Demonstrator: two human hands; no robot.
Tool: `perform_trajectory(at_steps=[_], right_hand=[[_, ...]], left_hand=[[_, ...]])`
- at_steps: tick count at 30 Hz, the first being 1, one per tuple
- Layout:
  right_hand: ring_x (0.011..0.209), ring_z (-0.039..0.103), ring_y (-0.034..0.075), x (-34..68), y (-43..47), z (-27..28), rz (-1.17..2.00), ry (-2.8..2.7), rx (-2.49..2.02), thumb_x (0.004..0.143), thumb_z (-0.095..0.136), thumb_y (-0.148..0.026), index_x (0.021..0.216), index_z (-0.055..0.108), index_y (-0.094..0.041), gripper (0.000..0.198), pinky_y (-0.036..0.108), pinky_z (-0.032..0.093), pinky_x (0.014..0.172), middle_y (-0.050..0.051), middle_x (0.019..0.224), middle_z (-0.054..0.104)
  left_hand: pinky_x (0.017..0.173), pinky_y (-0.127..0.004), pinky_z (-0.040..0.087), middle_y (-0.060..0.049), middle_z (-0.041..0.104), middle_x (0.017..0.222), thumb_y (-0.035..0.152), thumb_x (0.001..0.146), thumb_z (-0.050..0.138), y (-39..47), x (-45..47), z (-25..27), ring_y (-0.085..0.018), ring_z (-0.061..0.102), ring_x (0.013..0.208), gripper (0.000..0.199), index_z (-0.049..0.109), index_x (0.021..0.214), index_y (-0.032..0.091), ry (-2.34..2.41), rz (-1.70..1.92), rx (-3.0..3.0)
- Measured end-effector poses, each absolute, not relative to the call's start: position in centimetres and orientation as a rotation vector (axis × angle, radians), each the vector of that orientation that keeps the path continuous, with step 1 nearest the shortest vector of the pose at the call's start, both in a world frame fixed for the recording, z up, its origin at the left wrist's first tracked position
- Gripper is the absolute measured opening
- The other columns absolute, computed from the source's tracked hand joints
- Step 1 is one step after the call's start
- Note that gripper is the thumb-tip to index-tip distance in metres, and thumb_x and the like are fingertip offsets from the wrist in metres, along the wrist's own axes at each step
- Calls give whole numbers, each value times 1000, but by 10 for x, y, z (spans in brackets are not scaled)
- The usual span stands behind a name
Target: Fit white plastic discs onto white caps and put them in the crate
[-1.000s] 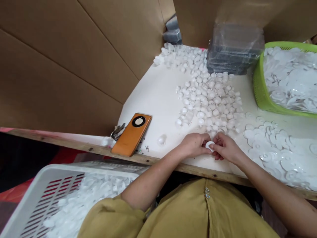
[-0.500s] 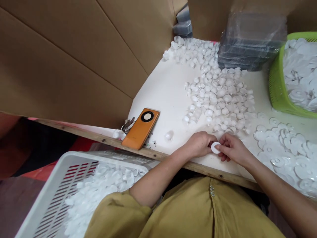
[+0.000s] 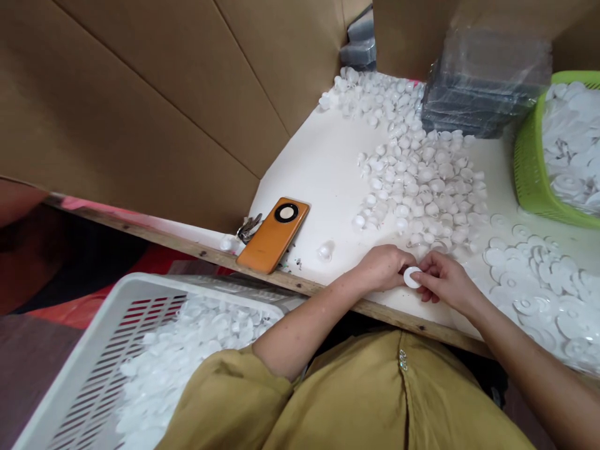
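Above the table's front edge, my right hand (image 3: 444,279) pinches a small round white plastic disc (image 3: 411,278) between thumb and fingers, its flat face turned towards me. Close against the disc's left side is my left hand (image 3: 387,267), with its fingers curled closed; whatever they grip is hidden behind the hand and the disc. Small white cup-shaped plastic pieces (image 3: 431,187) lie in a heap just beyond my hands. To the right, flat white discs (image 3: 539,275) with raised ring centres are spread over the table. A single cup-shaped piece (image 3: 325,251) sits apart on the left.
An orange phone (image 3: 269,240) and keys (image 3: 248,228) lie at the table's wooden edge (image 3: 300,285). Below stands a white basket (image 3: 105,325) of white pieces. A green basket (image 3: 527,172) of discs, wrapped grey blocks (image 3: 482,94) and cardboard walls (image 3: 178,106) border the table.
The camera view has shifted slightly, so the table's contents appear a little further right. Both hands keep nearly the same pose, with the disc still in the right fingers.
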State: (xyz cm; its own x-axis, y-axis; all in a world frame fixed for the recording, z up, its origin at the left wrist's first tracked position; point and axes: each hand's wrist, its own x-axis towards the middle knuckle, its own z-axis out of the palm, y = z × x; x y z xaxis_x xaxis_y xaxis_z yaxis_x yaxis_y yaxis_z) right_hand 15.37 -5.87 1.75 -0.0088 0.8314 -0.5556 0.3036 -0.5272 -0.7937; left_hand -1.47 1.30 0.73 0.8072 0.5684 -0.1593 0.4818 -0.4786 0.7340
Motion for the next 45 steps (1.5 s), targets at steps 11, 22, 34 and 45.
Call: perform_trajectory(at_steps=[11,22,34,45], right_hand=[[46,61,15,166,-61,27,1594,-998,-1748,68,73,-51,83,47,-20,43,21,43,38,0,60,64],[45,61,15,157,-60,21,1613,-1068,-1825,69,72,-47,80,46,-19,40,19,41,36,0,57,64],[40,59,15,157,-48,24,1727,-1070,-1871,72,68,-35,79,42,-20,31,18,40,34,-1,51,61],[42,58,14,155,-53,31,1772,-1130,-1776,79,62,-37,83,42,-21,26,19,39,36,-3,53,61]], left_hand=[[53,-22,28,4,65,69,25,72,68,14,-12,12,-11,55,62,7,65,72,19,779,106,2128],[54,-23,28,1,66,70,38,78,65,14,-13,12,-13,55,63,18,67,78,20,794,76,2144],[55,-24,31,1,65,77,48,78,64,23,-8,30,-15,58,68,32,63,95,20,860,-166,2169],[60,-21,37,4,62,77,35,75,66,21,-9,28,-13,56,69,26,61,96,21,789,-69,2044]])
